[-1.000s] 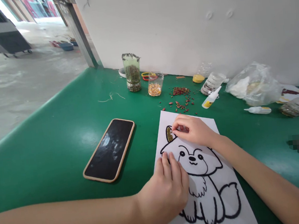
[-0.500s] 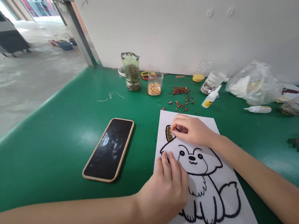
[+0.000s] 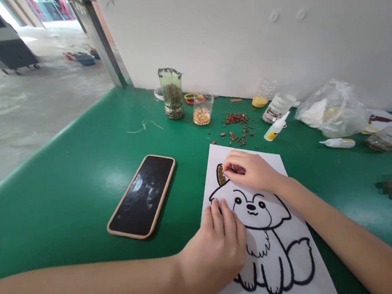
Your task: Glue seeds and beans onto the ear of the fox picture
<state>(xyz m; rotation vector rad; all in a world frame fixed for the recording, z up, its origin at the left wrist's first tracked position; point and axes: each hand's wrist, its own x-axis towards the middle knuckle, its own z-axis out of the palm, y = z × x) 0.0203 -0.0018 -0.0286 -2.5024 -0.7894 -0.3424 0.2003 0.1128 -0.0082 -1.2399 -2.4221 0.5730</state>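
A white sheet of paper bears a thick black outline drawing of a sitting fox-like animal. Small greenish seeds fill its left ear. My right hand rests over the top of the head, thumb and forefinger pinched at the edge of that ear; whatever lies between the fingertips is too small or hidden to make out. Lower down, my left hand lies on the paper, fingers stretched out across the left side of the animal's face, with nothing visible in it. It covers part of the cheek and body.
A phone lies on the green table left of the paper. Behind stand a cup of dark seeds, a cup of corn kernels and scattered reddish beans. Glue bottles, a jar and plastic bags lie rightward.
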